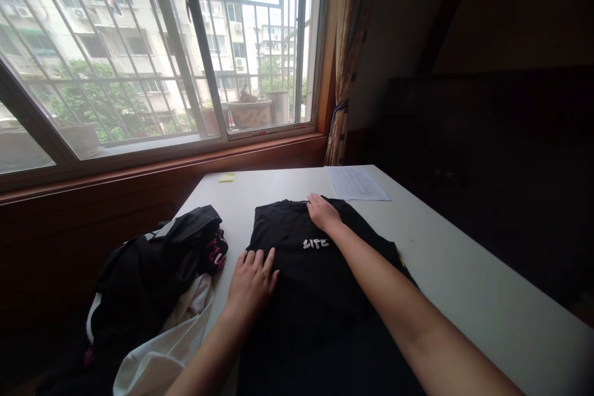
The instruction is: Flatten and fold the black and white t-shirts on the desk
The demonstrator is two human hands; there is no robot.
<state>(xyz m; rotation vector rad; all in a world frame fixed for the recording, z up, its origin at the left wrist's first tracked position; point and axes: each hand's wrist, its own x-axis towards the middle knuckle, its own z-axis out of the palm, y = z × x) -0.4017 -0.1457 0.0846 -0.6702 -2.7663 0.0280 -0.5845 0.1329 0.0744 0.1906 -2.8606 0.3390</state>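
Observation:
A black shirt (315, 297) with white lettering on its chest lies spread on the white table (445, 260), its neck end away from me. My left hand (253, 278) rests on the shirt's left side with its fingers spread over the cloth. Farther out, my right hand (322, 211) lies near the neckline, fingers stretched forward and touching the fabric. Nothing shows gripped in either hand. The lower part of the shirt runs out of view between my forearms.
To the left sits a heap of black clothes (148, 272) with pink print, with a white garment (162, 346) beside it. Printed paper sheets (357, 182) lie at the far right of the table, and a yellow sticky note (226, 178) at the far left. Behind is a barred window (218, 49).

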